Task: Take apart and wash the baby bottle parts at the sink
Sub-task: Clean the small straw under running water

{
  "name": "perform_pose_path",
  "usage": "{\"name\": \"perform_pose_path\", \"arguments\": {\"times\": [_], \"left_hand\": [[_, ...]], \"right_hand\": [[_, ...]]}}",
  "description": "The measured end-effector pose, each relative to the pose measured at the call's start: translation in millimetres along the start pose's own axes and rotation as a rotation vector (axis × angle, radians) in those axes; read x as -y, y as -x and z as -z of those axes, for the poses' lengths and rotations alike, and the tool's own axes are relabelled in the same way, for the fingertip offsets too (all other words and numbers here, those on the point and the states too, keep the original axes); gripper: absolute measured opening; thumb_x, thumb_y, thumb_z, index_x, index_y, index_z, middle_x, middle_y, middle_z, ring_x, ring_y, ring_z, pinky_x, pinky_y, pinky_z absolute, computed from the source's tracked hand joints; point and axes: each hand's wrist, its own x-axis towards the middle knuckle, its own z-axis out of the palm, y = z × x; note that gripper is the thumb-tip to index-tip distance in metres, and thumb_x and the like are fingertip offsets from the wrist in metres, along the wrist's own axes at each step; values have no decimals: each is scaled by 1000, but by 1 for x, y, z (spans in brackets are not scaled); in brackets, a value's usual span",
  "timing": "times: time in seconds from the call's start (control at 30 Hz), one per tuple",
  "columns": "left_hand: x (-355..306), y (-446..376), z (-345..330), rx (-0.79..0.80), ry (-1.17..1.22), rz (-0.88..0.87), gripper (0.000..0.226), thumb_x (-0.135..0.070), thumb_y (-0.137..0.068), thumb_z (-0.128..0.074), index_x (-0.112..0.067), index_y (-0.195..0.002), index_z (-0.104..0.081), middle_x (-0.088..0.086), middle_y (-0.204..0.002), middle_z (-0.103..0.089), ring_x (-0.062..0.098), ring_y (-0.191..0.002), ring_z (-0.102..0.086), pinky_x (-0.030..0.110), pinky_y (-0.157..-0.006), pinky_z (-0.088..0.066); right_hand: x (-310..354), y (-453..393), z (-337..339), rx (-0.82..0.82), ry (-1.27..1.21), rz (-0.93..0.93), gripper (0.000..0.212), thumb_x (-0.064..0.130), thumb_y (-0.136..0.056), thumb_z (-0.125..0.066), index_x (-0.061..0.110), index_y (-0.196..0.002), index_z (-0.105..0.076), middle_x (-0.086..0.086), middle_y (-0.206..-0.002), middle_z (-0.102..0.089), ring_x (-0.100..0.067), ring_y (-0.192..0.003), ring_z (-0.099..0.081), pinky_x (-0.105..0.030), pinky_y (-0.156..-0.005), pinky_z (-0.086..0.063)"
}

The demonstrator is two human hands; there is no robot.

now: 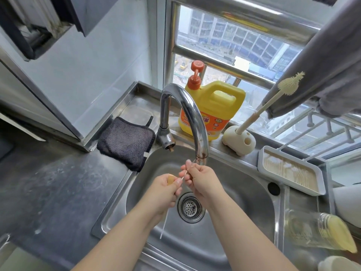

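Observation:
Over the steel sink (244, 192), both hands meet just below the tap spout (201, 155). My left hand (164, 192) grips a small tan piece (171, 180) and a thin white straw brush (163, 225) whose stem hangs down past the wrist. My right hand (201, 180) pinches a slim clear straw (188, 170) beside the spout. The clear baby bottle (312, 231) lies on its side on the counter at the right. A cream part (338, 264) sits at the bottom right corner.
A yellow detergent jug (213, 110) stands behind the tap. A cream bottle brush (273, 98) leans in its holder (239, 139). A dark cloth (125, 141) lies left of the sink. A white drying tray (293, 171) sits at the right. The drain strainer (190, 207) lies below my hands.

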Motion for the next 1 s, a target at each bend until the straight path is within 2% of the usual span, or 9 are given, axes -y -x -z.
{"name": "perform_pose_path", "arguments": {"times": [0.1, 0.23, 0.3, 0.37, 0.47, 0.57, 0.73, 0.87, 1.0], "left_hand": [[-5, -3, 4, 3, 111, 33, 22, -7, -100, -42, -8, -79, -49, -3, -48, -43, -1, -31, -22, 11, -31, -18], [-6, 0, 2, 96, 107, 82, 23, -10, -101, -42, -11, -78, -49, -5, -47, -42, -1, -32, -22, 11, -31, -16], [-6, 0, 1, 120, 128, 93, 24, -11, -101, -41, -12, -77, -45, -6, -47, -41, -1, -32, -22, 11, -31, -16], [-7, -2, 3, 131, 144, 101, 24, -12, -101, -41, -11, -78, -47, -6, -47, -40, -1, -33, -21, 11, -31, -15], [-6, -1, 6, 156, 126, 110, 23, -13, -101, -41, -12, -81, -51, -7, -48, -40, 0, -34, -20, 11, -32, -15], [-3, 2, 2, 162, 157, 97, 25, -12, -101, -40, -12, -77, -46, -6, -47, -39, 0, -34, -21, 11, -31, -16], [-3, 0, 5, 143, 190, 105, 24, -11, -101, -40, -10, -80, -51, -7, -46, -41, 0, -33, -21, 11, -30, -16], [-3, 3, 2, 181, 187, 107, 27, -11, -100, -41, -13, -74, -45, -6, -47, -39, 0, -33, -20, 11, -31, -15], [-3, -1, 7, 151, 177, 121, 25, -11, -100, -42, -12, -76, -47, -5, -46, -38, 0, -33, -20, 11, -30, -15]], "right_hand": [[-1, 3, -1, 77, -186, -37, 8, -2, -94, -51, -2, -90, -58, -6, -66, -63, -3, -47, -54, -11, -48, -45], [-1, 2, 0, 27, -69, -20, 15, 6, -94, -55, 2, -80, -58, -3, -58, -62, -3, -44, -52, -11, -46, -43], [2, -1, 2, -11, -140, -23, 16, 2, -95, -51, 1, -81, -59, -3, -58, -60, -2, -42, -50, -9, -44, -42], [3, 0, 3, 51, -242, -50, 11, -2, -94, -50, -2, -90, -60, -5, -62, -60, -2, -44, -51, -9, -46, -44], [1, 4, 4, 112, -139, -63, 6, 2, -92, -55, -1, -92, -61, -5, -64, -62, -3, -45, -53, -11, -46, -45], [1, 0, 3, -2, -11, -10, 18, 6, -96, -51, 1, -82, -59, -1, -56, -59, -2, -42, -48, -10, -45, -41], [-3, 5, 3, 103, -93, -36, 8, 3, -92, -56, 2, -85, -60, -2, -61, -63, -2, -45, -52, -11, -47, -44], [-2, 1, 3, -6, -39, 6, 22, 9, -97, -50, 2, -78, -59, -2, -54, -58, -2, -41, -48, -10, -43, -41], [-4, 4, 4, 70, -171, -22, 11, 1, -93, -53, 2, -86, -61, -3, -62, -64, -2, -46, -52, -10, -46, -44]]}}
